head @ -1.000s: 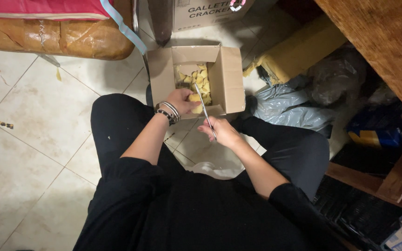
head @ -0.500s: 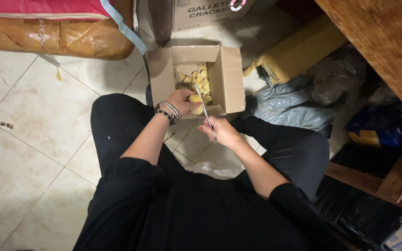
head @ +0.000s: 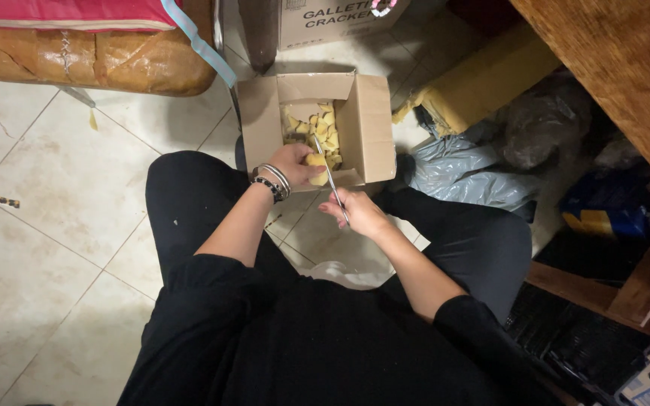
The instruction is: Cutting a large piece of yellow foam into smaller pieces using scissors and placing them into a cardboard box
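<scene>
A person in black clothes sits on the tiled floor (head: 47,248), knees spread, with an open cardboard box (head: 370,128) standing on the floor just beyond the legs. The box has its flaps folded outward, and its bottom is covered with a loose heap of pale yellow cut pieces (head: 319,129); what food they are cannot be told for certain.

The left hand (head: 295,162), with dark and silver bracelets (head: 272,180) on the wrist, is held over the near edge of the box. Its fingers are curled shut around one yellow piece (head: 316,177), which sits right at the box's near flap. The right hand (head: 361,214) is just nearer the body, its fingers closed around the handle of a thin knife (head: 331,180). The blade slants up and away from that hand and meets the yellow piece held in the left hand.

Behind the box, at the far edge of the floor, stands a second, larger printed carton (head: 332,21); its contents are not visible. To the right of the box lie a flat yellow-brown cardboard package (head: 475,94) and crumpled grey plastic bags (head: 475,177) whose contents are hidden. A brown cushioned seat (head: 92,64) with a pink cover sits at the far left, and a wooden bench (head: 626,75) fills the right corner.
</scene>
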